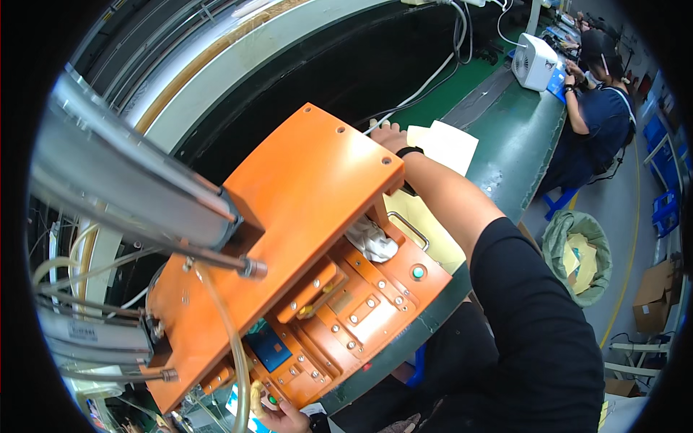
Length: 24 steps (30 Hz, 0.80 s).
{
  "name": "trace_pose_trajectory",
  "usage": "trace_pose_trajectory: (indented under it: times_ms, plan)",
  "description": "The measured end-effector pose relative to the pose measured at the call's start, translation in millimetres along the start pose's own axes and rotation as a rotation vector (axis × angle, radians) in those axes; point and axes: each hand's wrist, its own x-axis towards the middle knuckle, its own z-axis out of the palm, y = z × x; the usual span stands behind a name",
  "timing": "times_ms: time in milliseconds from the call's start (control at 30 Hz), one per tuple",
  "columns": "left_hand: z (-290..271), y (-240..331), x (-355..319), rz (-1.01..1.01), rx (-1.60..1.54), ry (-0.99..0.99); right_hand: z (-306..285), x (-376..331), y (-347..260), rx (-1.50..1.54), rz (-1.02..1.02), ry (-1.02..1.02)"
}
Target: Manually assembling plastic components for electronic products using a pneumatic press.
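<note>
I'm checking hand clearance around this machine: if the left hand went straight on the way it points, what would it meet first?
Most likely the green button on the orange machine, right by the left hand. Depth is unclear, so they may already be touching.

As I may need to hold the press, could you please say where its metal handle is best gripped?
Probably mid-bar on the handle, coming from the right: its slim loop stands out on that side of the press, while the orange top plate crowds the left.
</note>
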Motion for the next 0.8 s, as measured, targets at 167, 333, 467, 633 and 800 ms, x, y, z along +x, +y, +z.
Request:
trace_pose_trajectory:
  times_ms: [167,333,467,633,800]
  plan:
    - [16,17,10,-0.072,-0.115,0.079,21,35,-11,0.097,0.103,0.108]
    - [8,18,11,-0.046,-0.004,0.011,4,23,-1,0.367,0.126,0.184]
    - [1,3,2,0.009,0.120,-0.014,3,-13,64,1.153,0.028,0.199]
    - [5,-4,1,0.133,-0.087,0.086,-39,-155,159,1.753,0.140,-0.191]
    - [0,2,9,0.176,-0.117,0.158,-47,-299,173,1.944,-0.067,-0.445]
